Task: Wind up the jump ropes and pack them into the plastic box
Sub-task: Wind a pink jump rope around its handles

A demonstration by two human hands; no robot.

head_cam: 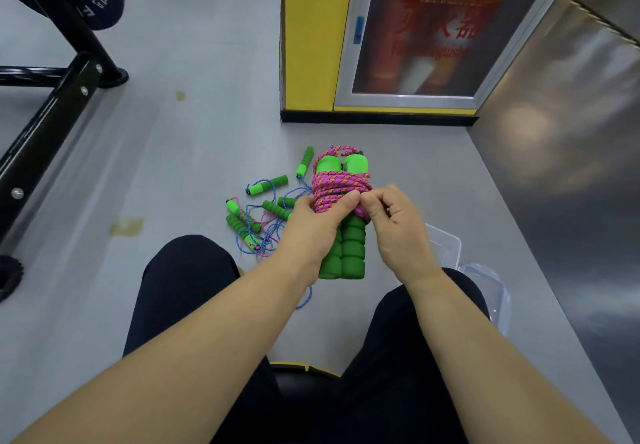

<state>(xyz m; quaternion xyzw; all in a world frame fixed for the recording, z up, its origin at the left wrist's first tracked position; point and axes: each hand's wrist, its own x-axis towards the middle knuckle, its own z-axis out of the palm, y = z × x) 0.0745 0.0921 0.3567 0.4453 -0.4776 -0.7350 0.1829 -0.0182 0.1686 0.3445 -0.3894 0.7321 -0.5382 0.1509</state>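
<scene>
I hold a jump rope with two green foam handles [348, 249] side by side, its pink cord [341, 185] wound tightly around them. My left hand [313, 224] grips the bundle from the left with the thumb pressed on the coils. My right hand [393, 217] pinches the cord at the right of the coils. On the floor beyond lies a pile of loose jump ropes [265, 208] with green handles and tangled blue and pink cords. A clear plastic box [446, 244] stands on the floor behind my right wrist, with its clear lid [491, 288] beside it.
My dark-trousered knees [187, 270] frame the bottom of the view. A black weight rack [52, 104] with a weight plate stands at the left. A yellow pillar [311, 38] and a fire extinguisher cabinet [433, 35] rise ahead. A metallic wall [571, 132] runs along the right.
</scene>
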